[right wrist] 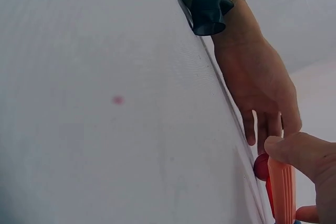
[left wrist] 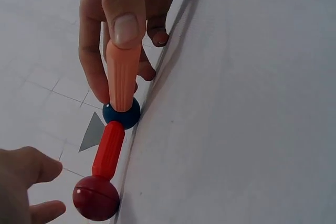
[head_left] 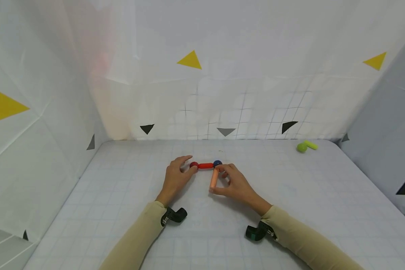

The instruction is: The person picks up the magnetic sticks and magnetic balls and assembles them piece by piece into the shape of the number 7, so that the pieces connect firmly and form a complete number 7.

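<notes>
A dark red ball (head_left: 194, 165), a red rod (head_left: 206, 165) and a blue ball (head_left: 217, 163) are joined in a line on the table. From the blue ball an orange rod (head_left: 214, 179) extends toward the person. My right hand (head_left: 234, 182) holds this rod, thumb (left wrist: 125, 27) on its near end and forefinger by the blue ball. Around the red ball, my left hand (head_left: 176, 176) has thumb and fingers spread. A gap shows between its fingertips (left wrist: 47, 165) and the red ball (left wrist: 96, 198) in the left wrist view.
Toward the back right of the white gridded table (head_left: 121, 217) lie a green ball (head_left: 302, 147) and a lime-green rod (head_left: 311, 144). White sheets with yellow and dark triangles enclose the back and sides. Each wrist carries a black camera (head_left: 255, 232).
</notes>
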Available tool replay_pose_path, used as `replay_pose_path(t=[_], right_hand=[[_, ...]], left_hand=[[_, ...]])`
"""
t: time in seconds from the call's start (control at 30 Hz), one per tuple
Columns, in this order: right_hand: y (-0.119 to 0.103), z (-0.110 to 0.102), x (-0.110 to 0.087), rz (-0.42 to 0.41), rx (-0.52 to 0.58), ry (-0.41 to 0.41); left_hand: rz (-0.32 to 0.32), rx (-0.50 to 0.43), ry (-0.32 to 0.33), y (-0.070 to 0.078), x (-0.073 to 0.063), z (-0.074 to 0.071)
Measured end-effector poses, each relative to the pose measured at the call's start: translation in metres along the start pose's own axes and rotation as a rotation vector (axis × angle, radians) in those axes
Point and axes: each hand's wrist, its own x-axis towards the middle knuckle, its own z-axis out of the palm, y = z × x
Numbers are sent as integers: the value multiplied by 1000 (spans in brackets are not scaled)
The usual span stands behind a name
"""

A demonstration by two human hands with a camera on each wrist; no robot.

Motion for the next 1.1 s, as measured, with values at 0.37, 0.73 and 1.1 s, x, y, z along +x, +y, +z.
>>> replay_pose_path(t=[0.37,0.73,1.1], right_hand=[[2,0,-4,-42,10,20],[2,0,-3,-61,9,22],[4,0,-2,-78,3,9]], left_hand=[[190,76,-110,36,-14,18],[-66,-99,-282,36,-16,27],[-169,-199,-326,32,-14,25]])
